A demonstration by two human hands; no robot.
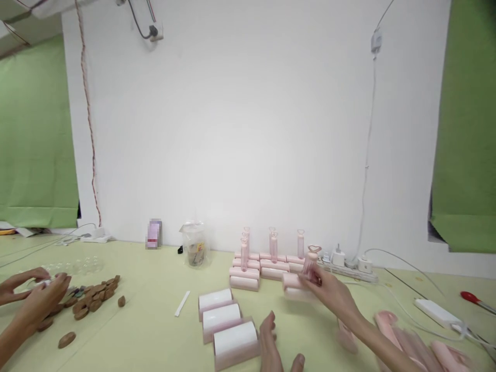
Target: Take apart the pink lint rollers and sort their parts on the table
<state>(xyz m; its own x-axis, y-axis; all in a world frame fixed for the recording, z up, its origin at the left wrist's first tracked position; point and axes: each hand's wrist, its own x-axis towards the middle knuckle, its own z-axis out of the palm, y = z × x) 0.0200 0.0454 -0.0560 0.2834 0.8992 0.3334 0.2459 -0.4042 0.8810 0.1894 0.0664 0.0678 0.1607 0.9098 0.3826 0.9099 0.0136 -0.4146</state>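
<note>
My right hand is closed round the clear pink handle of a pink lint roller, held a little above the table. A loop tops its handle, and its roll end looks blurred. Low in the middle, my left hand is open, fingers apart and nothing in it. Beside it, on its left, three white rolls in pink covers lie in a slanted row. Behind, against the wall, several finished-looking pink lint rollers stand close together with handles upright. Several loose pink handle parts lie at the lower right, partly smeared.
A co-worker's hands work at the left over a pile of brown pieces. A white strip, a plastic bag holding a cup, a power strip, cables and a white adapter are on the table.
</note>
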